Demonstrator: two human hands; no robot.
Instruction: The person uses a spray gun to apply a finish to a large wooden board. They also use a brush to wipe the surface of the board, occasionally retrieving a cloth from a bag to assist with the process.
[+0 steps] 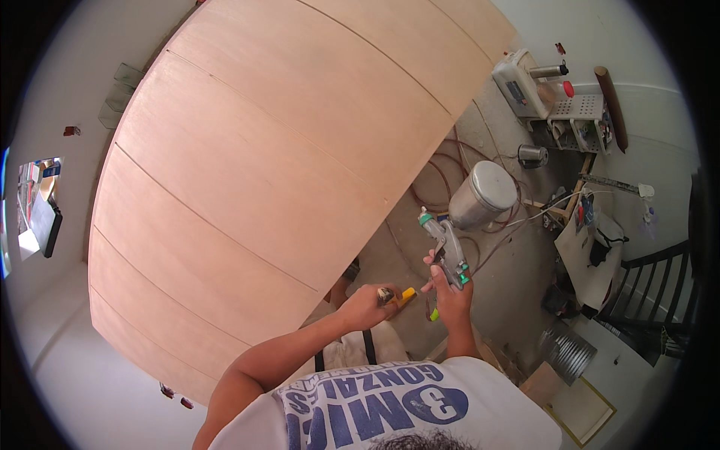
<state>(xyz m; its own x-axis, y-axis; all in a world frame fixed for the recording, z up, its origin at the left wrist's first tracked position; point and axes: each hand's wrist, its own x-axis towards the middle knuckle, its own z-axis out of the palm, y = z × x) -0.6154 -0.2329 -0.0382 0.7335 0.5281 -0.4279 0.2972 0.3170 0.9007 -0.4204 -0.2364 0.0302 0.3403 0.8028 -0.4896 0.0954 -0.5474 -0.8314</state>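
My right hand (450, 292) grips a metal spray gun (450, 251) with green fittings, held up in front of my body. Its silver cup (482, 196) rises beyond the gun, slightly to the right. In my left hand (365, 307), closed near the panel's near edge, is a small tool with a yellow part (409, 294) and a dark round end (385, 295). I cannot make out its exact kind. A large light-wood panel (262, 172) with thin dark grooves spreads to the left of both hands, and neither hand touches it.
Reddish hose (444, 165) lies coiled on the floor (420, 259) by the panel's right edge. Beyond stand a metal can (532, 156), a white container (517, 84) and a perforated rack (577, 112). At the right are a cluttered white board (589, 259) and black railings (652, 289).
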